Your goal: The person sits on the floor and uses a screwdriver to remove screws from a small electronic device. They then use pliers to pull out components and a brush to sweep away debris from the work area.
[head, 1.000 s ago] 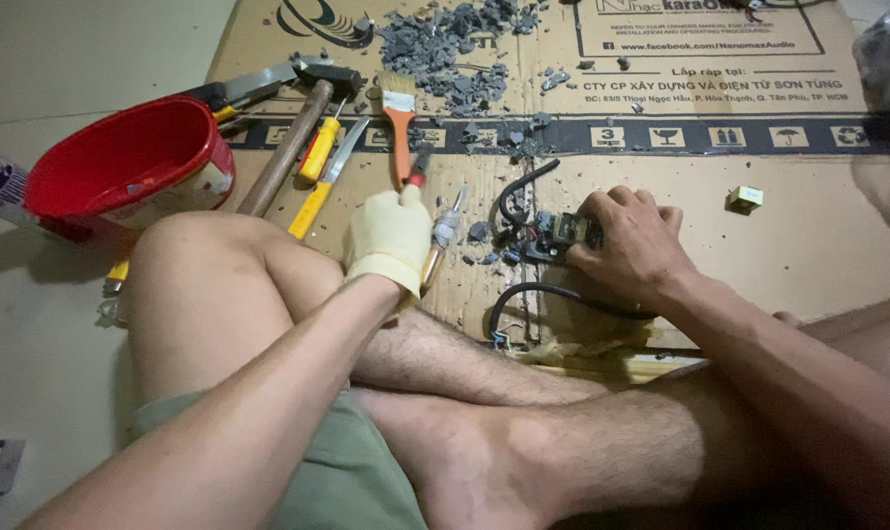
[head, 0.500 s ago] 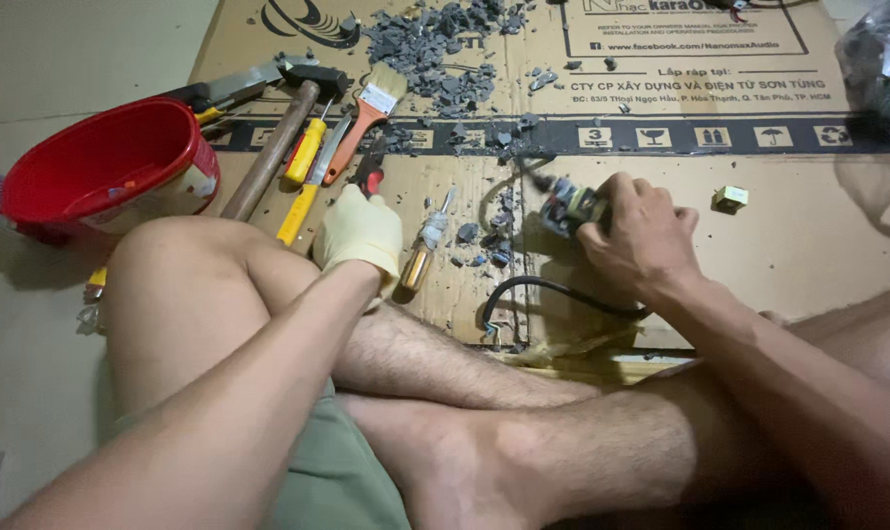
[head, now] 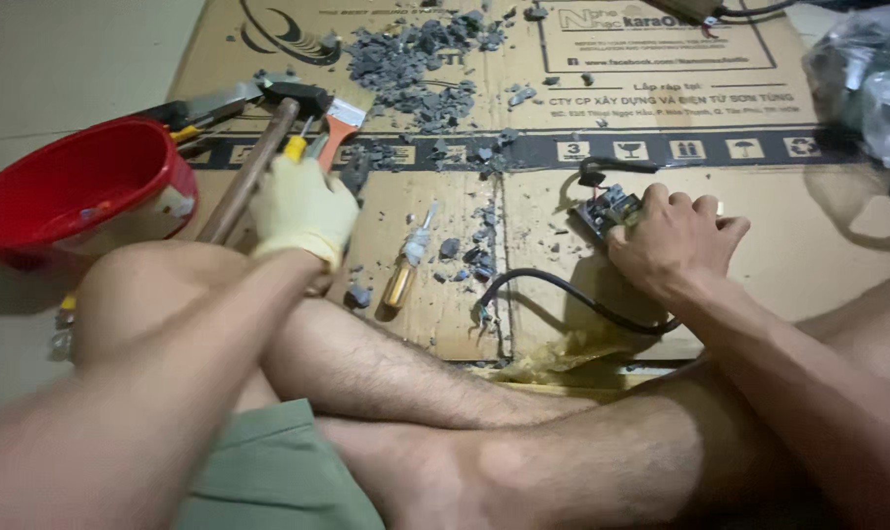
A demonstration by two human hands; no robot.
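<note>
My left hand, in a pale yellow glove, reaches over my raised knee onto a row of tools. It covers a yellow-handled screwdriver and lies beside the wooden hammer handle. Whether its fingers grip a tool is hidden. My bare right hand presses on a small dark circuit board lying on the flattened cardboard. A black cable runs from under that hand. An amber-handled screwdriver lies loose on the cardboard between my hands.
A red plastic basin stands at the left on the floor. An orange-handled brush lies by the hammer. Grey rubble is heaped at the far side, with chips scattered toward the middle. A clear plastic bag sits at the right. My bare legs cross in front.
My left hand has left the amber-handled screwdriver on the cardboard and moved left and away to the tool row. My right hand with the circuit board has shifted right.
</note>
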